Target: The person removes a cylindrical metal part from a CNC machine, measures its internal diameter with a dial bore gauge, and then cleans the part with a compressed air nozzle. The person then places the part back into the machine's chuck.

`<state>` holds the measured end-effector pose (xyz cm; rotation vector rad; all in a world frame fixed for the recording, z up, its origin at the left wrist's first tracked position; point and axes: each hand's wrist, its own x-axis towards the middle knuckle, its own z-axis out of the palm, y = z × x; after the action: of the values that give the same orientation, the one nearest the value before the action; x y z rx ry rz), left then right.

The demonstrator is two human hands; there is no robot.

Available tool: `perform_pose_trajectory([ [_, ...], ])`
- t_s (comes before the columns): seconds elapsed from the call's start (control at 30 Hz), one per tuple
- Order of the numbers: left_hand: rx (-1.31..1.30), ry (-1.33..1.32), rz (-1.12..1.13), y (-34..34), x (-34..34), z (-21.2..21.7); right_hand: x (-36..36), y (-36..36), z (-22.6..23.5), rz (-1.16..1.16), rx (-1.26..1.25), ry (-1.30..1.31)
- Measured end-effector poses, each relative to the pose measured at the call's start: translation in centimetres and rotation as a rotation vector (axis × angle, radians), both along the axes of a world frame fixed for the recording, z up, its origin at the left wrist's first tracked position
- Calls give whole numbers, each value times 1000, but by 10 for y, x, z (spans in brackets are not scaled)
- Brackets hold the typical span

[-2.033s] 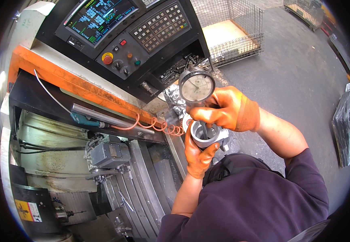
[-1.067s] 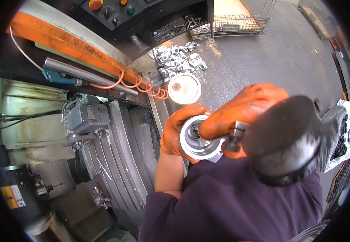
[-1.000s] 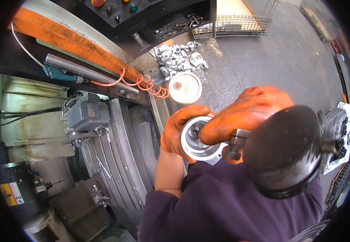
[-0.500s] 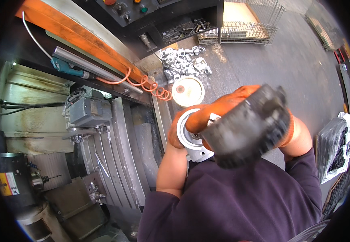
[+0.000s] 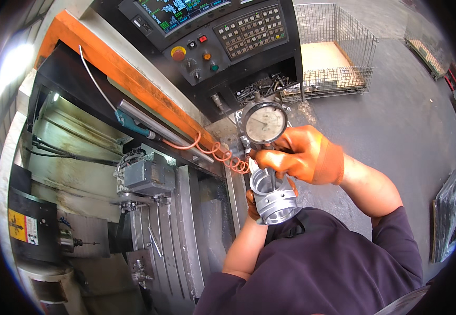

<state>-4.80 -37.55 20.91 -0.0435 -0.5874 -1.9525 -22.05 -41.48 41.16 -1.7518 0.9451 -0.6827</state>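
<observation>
A bore gauge with a round white dial (image 5: 265,123) stands upright in front of me, its face toward me. My right hand (image 5: 309,155), in an orange glove, is closed around the gauge's stem just below the dial. The lower stem reaches down into the opening of a silver machined metal fitting (image 5: 275,202), a hollow part with ring-shaped ends and small holes. My left hand (image 5: 252,203), also gloved in orange, grips this fitting from the far left side; most of its fingers are hidden behind the metal.
A control panel (image 5: 249,31) with screen, keys and knobs stands ahead. Coiled orange hose (image 5: 220,152) runs to a teal air gun (image 5: 128,122) by the orange door edge. Left is the machine's interior with a grey block (image 5: 146,173). A wire cage (image 5: 343,79) stands beyond.
My view has tilted up, bringing the control panel into sight. A dark blurred shape covered my right hand before; now the dial faces me, farther off, with its stem in the fitting.
</observation>
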Motion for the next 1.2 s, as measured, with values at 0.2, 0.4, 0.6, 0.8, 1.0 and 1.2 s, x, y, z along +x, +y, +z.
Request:
perform_pose_trajectory([
  [0.2, -68, -17, 1, 2, -4, -13, -11, -1, -6, 57, -7, 30],
  [0.4, -83, -12, -50, 2, -5, -15, -14, 4, -5, 24, -16, 7],
  [0.6, -37, -37, -31, 11, -9, -7, -13, 7, -2, -75, 50, -33],
  [0.8, -70, -30, -94, 8, -6, -6, -15, 10, 5, -67, 85, -77],
  [1.0, 23, 36, -25, 13, -9, -11, -12, 13, 7, -89, 163, -114],
  [1.2, 53, 103, -72, 13, -9, -16, -12, 11, 5, -89, 159, -106],
])
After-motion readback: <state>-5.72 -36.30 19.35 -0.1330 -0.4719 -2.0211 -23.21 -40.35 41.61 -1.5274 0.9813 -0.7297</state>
